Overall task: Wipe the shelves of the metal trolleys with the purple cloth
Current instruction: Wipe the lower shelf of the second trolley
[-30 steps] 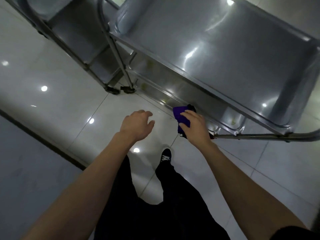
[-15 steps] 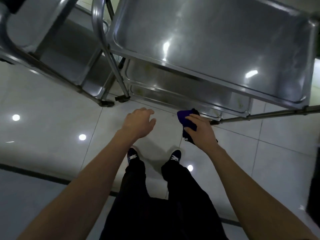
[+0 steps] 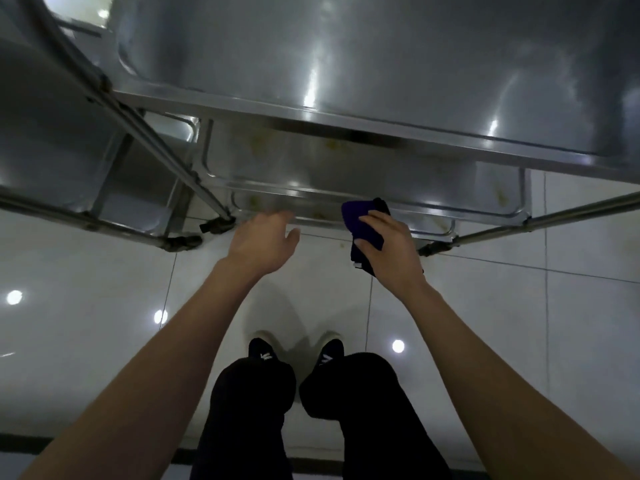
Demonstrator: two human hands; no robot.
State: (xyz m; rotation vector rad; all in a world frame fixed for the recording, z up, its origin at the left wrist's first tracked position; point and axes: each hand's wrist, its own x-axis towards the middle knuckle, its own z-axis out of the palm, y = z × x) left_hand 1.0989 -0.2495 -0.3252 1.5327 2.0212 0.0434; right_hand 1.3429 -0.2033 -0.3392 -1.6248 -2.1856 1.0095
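A metal trolley stands right in front of me, its shiny top shelf (image 3: 381, 64) filling the upper view. Below it shows a lower shelf (image 3: 311, 168) with yellowish stains, and beneath that the rim of the bottom shelf (image 3: 433, 226). My right hand (image 3: 391, 251) grips the folded purple cloth (image 3: 360, 220) at the front edge of the lower shelves. My left hand (image 3: 263, 240) hovers beside it with relaxed fingers, holding nothing. I cannot tell whether the cloth touches the metal.
A second metal trolley (image 3: 52, 116) stands to the left, its castors (image 3: 183, 242) beside those of the first. A metal handle bar (image 3: 554, 216) juts out at the right. My legs and shoes (image 3: 294, 351) stand on glossy white floor tiles.
My view has moved closer and squarer to the trolley, which now fills the top of the frame. Both hands stay at the lower shelf edge, the right still holding the cloth.
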